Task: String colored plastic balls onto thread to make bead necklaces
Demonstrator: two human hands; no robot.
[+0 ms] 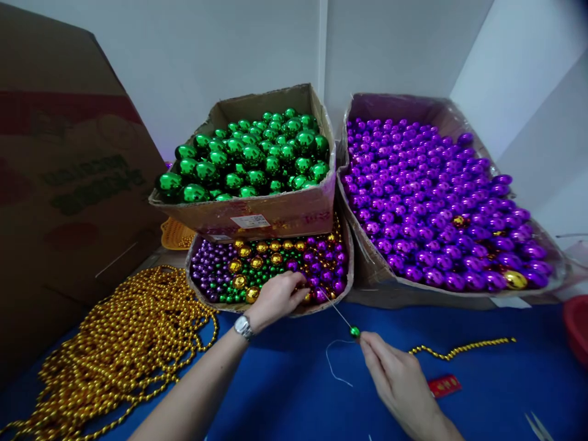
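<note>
My right hand (399,373) is closed in a pinch on a long thin needle (339,313). A small shiny green bead (354,331) sits on it right at the fingertips, and a pale thread (331,366) curls below. The needle's tip points up and left toward the lower box. My left hand (280,297), with a watch (243,327) at the wrist, reaches over that box's front edge into the mixed beads. Its fingers are curled together among purple beads (316,269) and gold beads (252,294); what lies between them is hidden.
A carton of green beads (250,153) rests above the lower box (271,311). Right of it stands a carton of purple beads (432,202). Gold bead strands (133,343) pile up at left beside a big cardboard box (68,184). A short gold strand (463,349) and a red packet (444,386) lie on blue cloth.
</note>
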